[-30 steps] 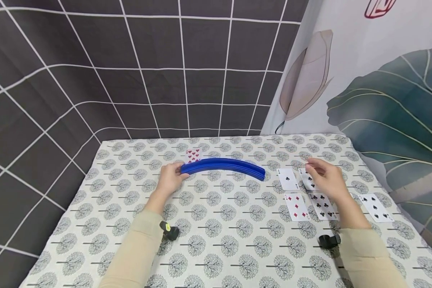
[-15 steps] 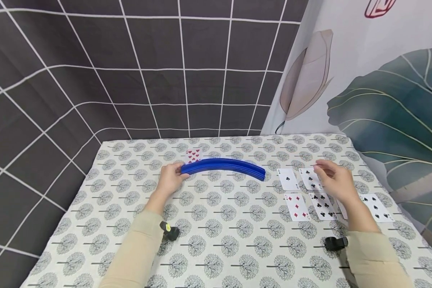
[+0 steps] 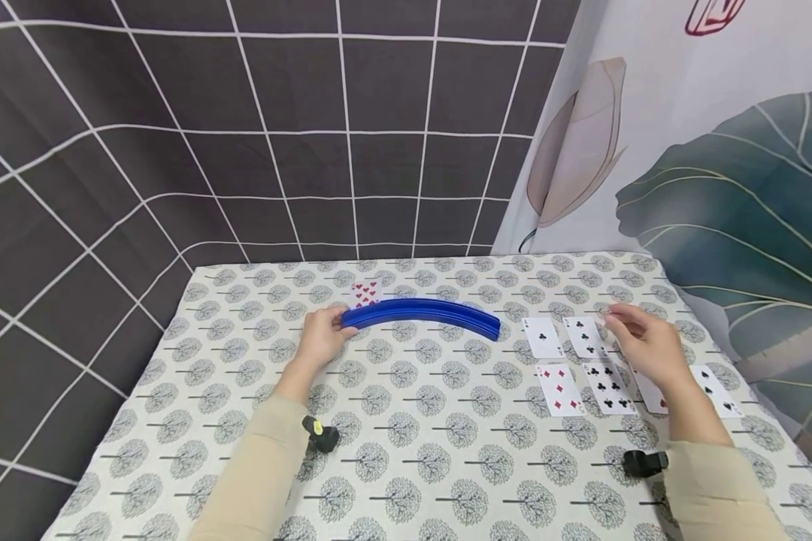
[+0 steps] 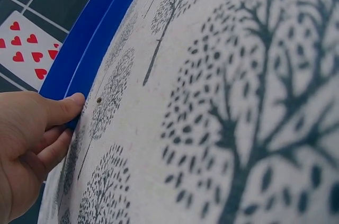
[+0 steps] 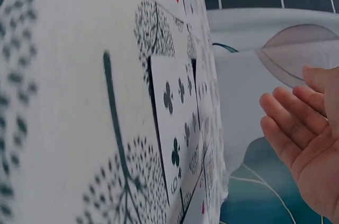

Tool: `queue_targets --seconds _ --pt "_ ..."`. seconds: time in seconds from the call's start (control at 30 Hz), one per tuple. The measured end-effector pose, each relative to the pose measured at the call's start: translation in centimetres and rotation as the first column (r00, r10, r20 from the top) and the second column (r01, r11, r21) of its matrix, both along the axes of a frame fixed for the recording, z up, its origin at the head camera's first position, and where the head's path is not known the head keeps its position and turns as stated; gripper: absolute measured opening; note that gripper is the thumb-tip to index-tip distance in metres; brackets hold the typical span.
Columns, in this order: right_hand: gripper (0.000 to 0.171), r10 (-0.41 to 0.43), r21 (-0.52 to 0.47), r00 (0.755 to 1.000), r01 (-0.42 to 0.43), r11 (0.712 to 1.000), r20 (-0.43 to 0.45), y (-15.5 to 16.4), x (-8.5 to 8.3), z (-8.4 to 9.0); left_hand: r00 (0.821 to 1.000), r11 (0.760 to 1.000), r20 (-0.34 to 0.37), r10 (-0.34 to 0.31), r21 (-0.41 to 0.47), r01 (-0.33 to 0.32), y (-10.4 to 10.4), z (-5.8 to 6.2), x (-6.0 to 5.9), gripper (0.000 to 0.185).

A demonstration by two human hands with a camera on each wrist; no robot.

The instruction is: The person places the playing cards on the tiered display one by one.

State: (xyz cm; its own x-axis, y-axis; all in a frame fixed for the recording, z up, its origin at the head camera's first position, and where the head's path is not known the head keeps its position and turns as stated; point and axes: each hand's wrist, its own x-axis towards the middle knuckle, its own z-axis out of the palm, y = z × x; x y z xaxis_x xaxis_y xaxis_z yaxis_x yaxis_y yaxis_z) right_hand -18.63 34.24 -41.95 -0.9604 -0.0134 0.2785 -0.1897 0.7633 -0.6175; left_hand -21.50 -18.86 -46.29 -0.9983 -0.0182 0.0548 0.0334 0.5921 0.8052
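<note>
My left hand [image 3: 321, 336] pinches the left end of a curved blue playing-card holder [image 3: 419, 309] between thumb and fingers. In the left wrist view, the thumb lies on the near face of the holder [image 4: 100, 38]. No cards show in its groove. Behind it lies a hearts card [image 3: 365, 293], its lower edge covered. My right hand [image 3: 649, 342] hovers over the right-hand cards with loosely bent fingers and nothing in them. Near it are a clubs card [image 3: 584, 337], the six of clubs [image 3: 610, 389], a partly covered red card [image 3: 652, 391] and a spades card [image 3: 717, 389].
Left of those cards lie another clubs card [image 3: 543, 338] and the five of diamonds [image 3: 559, 390], all face up. A tree-patterned cloth [image 3: 440, 443] covers the table. Dark gridded fabric [image 3: 386, 150] hangs behind, and a leaf-print curtain [image 3: 751, 210] at the right.
My right hand has moved to the right, uncovering more of the upper clubs card and the red card. My left hand and the blue holder have stayed in place.
</note>
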Motion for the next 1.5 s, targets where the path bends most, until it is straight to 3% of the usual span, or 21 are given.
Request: queue_targets --seconds 0.57,1.1,1.5 --pt "0.041 0.011 0.004 1.0 -0.011 1.0 -0.001 1.6 0.6 -0.1 1.0 1.0 0.001 -0.006 0.003 0.006 0.0 0.1 0.1 0.05" --pt "0.043 -0.01 0.044 0.998 0.007 0.999 0.055 4.0 0.7 -0.8 1.0 1.0 0.008 0.002 0.004 -0.002 0.2 0.2 0.0 0.049" --pt "0.047 -0.055 0.128 0.993 0.041 0.991 0.102 5.6 0.8 -1.2 1.0 1.0 0.015 0.005 -0.012 -0.005 0.1 0.0 -0.1 0.052"
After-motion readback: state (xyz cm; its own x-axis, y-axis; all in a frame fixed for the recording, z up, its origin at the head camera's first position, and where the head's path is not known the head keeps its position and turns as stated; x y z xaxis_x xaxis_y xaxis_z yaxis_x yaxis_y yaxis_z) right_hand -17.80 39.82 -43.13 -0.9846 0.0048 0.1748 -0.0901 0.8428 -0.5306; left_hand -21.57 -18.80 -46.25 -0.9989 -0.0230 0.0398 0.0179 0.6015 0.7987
